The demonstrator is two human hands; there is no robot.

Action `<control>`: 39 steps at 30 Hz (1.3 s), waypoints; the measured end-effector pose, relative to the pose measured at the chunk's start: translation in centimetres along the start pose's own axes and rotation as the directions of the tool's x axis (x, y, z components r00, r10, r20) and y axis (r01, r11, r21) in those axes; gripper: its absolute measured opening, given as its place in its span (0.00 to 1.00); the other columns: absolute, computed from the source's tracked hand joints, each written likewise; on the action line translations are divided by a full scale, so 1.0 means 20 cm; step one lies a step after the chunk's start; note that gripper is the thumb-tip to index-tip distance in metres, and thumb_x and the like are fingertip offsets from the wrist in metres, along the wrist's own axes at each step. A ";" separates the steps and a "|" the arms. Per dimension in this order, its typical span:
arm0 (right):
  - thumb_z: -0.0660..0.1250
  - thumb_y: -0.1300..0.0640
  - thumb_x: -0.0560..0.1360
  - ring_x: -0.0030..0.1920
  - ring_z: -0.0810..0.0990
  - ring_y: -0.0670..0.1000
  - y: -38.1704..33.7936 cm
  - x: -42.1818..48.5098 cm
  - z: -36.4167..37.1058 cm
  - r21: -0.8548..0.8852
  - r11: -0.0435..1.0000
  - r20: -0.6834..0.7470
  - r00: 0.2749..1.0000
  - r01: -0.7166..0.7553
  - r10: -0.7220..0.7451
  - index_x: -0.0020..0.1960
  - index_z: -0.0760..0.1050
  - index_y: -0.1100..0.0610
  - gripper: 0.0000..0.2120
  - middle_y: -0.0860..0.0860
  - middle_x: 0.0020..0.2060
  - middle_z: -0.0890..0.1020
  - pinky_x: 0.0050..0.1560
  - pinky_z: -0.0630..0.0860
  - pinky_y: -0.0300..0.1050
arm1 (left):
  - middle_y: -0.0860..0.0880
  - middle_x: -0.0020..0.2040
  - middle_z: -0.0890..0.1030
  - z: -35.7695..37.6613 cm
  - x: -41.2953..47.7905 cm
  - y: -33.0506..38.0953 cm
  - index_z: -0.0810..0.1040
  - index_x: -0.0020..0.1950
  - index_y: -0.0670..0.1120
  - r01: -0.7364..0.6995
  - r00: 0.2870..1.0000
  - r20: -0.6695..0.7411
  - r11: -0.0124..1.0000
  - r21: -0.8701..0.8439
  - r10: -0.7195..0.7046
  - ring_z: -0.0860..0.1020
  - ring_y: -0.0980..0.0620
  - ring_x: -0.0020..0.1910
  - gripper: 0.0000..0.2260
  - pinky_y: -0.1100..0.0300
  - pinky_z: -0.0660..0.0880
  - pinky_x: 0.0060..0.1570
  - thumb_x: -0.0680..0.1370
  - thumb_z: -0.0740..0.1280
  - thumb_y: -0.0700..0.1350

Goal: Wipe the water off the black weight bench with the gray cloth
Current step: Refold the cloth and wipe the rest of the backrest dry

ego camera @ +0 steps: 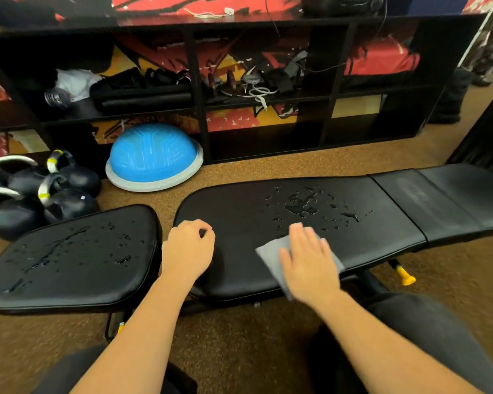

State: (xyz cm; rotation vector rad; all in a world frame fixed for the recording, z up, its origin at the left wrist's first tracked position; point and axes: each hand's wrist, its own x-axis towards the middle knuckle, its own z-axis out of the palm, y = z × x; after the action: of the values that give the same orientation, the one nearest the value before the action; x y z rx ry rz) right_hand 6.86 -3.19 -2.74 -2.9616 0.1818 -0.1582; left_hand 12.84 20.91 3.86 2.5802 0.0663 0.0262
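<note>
Dark trousers [416, 325] at the knees, nearest, over brown carpet [239, 342]. Both bare forearms reach forward.

Right hand [308, 263]: flat, fingers straight and slightly spread, pressing on the gray cloth [271, 251]. The cloth lies on the near part of the long pad of the black bench [239, 268], one corner hanging over the near edge.

Left hand [188, 245]: fingers curled in, thumb tip meeting forefinger, holding nothing, resting at the pad's left end.

Water [302, 206] lies in puddles and drops just beyond the right fingertips. More drops streak the separate seat pad [69, 260] to the left.

A yellow knob [406, 278] sits under the bench's right side.

Farther: blue dome [153, 155], dark kettlebells [66, 177], then a black shelf [199, 81] holding straps and gear.
</note>
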 end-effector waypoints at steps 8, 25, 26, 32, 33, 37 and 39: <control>0.36 0.41 0.80 0.80 0.57 0.59 -0.05 0.01 0.02 -0.074 0.985 0.001 0.988 -0.154 0.155 0.81 0.56 0.58 0.36 0.56 0.80 0.60 0.77 0.57 0.61 | 0.55 0.54 0.79 -0.09 0.07 0.00 0.81 0.57 0.58 0.079 0.997 0.023 0.991 -0.112 -0.077 0.78 0.51 0.52 0.12 0.47 0.77 0.56 0.83 0.58 0.48; 0.39 0.43 0.84 0.81 0.37 0.52 -0.71 0.30 0.03 0.072 0.895 0.333 0.836 0.440 -0.437 0.83 0.45 0.54 0.30 0.49 0.82 0.45 0.79 0.36 0.57 | 0.48 0.51 0.85 -0.08 0.27 0.21 0.83 0.57 0.45 0.444 0.867 0.283 0.375 -0.814 -0.411 0.83 0.48 0.51 0.08 0.55 0.77 0.47 0.81 0.65 0.43; 0.40 0.42 0.84 0.81 0.37 0.52 -0.69 0.33 0.03 0.063 0.901 0.325 0.844 0.430 -0.426 0.83 0.44 0.54 0.30 0.49 0.82 0.44 0.79 0.36 0.56 | 0.48 0.49 0.85 -0.08 0.29 0.20 0.83 0.54 0.46 0.464 0.857 0.285 0.399 -0.791 -0.430 0.83 0.49 0.48 0.07 0.55 0.77 0.48 0.80 0.66 0.43; 0.42 0.40 0.84 0.81 0.40 0.51 -0.46 0.20 0.00 0.066 0.911 0.260 0.874 0.407 -0.410 0.82 0.40 0.56 0.33 0.52 0.82 0.43 0.80 0.41 0.54 | 0.54 0.50 0.83 0.00 0.21 0.11 0.84 0.52 0.51 0.111 0.992 0.002 0.888 -0.446 -0.123 0.79 0.53 0.52 0.09 0.54 0.73 0.55 0.82 0.63 0.47; 0.43 0.40 0.84 0.81 0.41 0.51 -0.40 0.15 -0.02 0.065 0.896 0.254 0.861 0.440 -0.441 0.82 0.42 0.56 0.33 0.52 0.82 0.44 0.80 0.42 0.53 | 0.55 0.51 0.82 0.01 0.20 0.10 0.84 0.54 0.51 0.066 0.997 -0.001 0.934 -0.351 -0.071 0.77 0.54 0.51 0.09 0.56 0.71 0.54 0.82 0.63 0.48; 0.46 0.40 0.84 0.81 0.39 0.48 -0.02 0.09 -0.12 0.015 0.864 0.332 0.813 0.503 -0.479 0.83 0.41 0.54 0.33 0.48 0.81 0.42 0.80 0.38 0.49 | 0.55 0.52 0.80 0.09 0.21 0.10 0.82 0.55 0.55 -0.060 0.994 0.078 0.990 -0.126 0.070 0.77 0.54 0.52 0.08 0.57 0.70 0.51 0.82 0.63 0.50; 0.45 0.41 0.84 0.81 0.39 0.48 0.16 0.18 -0.16 -0.027 0.906 0.355 0.852 0.422 -0.386 0.83 0.40 0.54 0.32 0.48 0.82 0.41 0.80 0.42 0.53 | 0.57 0.49 0.78 0.12 0.20 0.10 0.81 0.53 0.56 -0.119 0.985 0.117 0.991 -0.064 0.125 0.76 0.53 0.52 0.07 0.55 0.72 0.49 0.82 0.62 0.50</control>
State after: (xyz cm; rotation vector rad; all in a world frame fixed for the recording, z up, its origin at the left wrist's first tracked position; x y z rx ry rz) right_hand 9.65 -7.30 0.10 -3.0242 -0.5004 0.3280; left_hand 16.91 18.08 2.98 2.5193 -0.1357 -0.0811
